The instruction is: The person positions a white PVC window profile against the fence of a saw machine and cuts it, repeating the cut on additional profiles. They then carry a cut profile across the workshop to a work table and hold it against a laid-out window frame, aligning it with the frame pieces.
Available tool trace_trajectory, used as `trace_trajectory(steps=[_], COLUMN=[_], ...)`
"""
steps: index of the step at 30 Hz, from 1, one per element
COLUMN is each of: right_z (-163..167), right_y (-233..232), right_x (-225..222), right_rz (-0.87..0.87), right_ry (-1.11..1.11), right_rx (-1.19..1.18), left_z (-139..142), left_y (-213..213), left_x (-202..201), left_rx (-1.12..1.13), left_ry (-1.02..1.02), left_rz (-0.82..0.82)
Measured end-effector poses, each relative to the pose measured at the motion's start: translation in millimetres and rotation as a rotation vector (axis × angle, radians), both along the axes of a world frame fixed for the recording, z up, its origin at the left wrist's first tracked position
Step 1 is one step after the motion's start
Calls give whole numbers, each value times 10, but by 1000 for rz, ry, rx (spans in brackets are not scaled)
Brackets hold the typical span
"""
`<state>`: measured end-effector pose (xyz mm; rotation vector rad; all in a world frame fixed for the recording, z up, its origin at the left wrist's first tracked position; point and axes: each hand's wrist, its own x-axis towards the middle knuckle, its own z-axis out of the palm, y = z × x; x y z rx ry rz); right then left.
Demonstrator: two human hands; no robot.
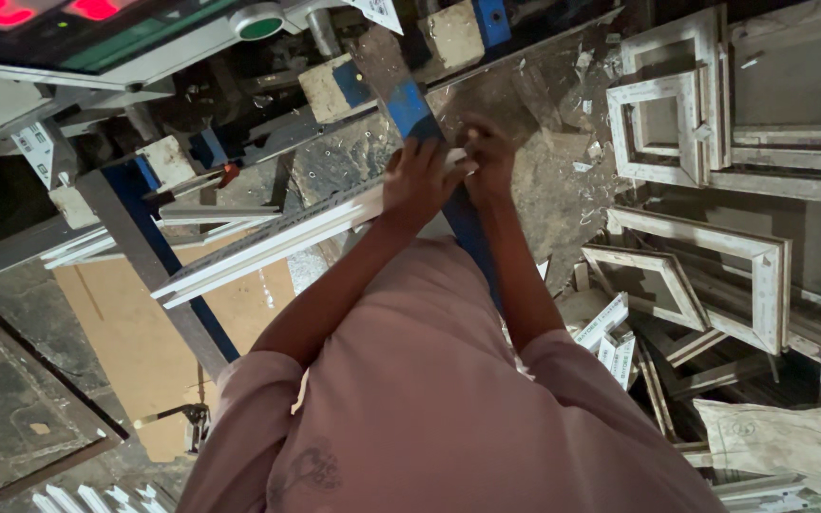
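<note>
1. The blue machine frame [154, 256] is taken as the landmark; its beams run from the upper middle of the view down toward the lower left.
2. A stack of white window frames [715, 199] is seen well to the right of the blue machine frame, leaning over one another on the floor.
3. A sheet of brown cardboard [135, 332] is laid on the floor below the frame's left beam.
4. A long white profile strip [268, 242] is laid across the blue machine frame, slanting down to the left.
5. The left hand [417, 180] is closed over the strip's upper end, just where it crosses the frame's right beam.
6. The right hand [489, 157] is pressed against that same end, fingers curled together; its exact grip cannot be told.
</note>
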<state>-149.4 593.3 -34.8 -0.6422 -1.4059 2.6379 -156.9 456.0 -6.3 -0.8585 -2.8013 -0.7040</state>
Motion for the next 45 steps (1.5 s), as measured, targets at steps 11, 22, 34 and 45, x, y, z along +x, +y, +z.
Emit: trace_trajectory(steps=[11,22,34,45], right_z=[-62,-41,-38,-64], right_y=[31,41,14,33], right_x=[120,132,106,108], right_rz=[-19,17,37,-54], right_ry=[-6,-53,-26,-55], right_rx=[-45,66,225,-112], left_z=[-52,-24,-9,-19], left_y=[10,3,-17,-1], left_x=[8,4,-2,14], left_rx=[22,26,53,-2], left_ry=[-63,-32,-45,-52], left_rz=[27,4,-6,9])
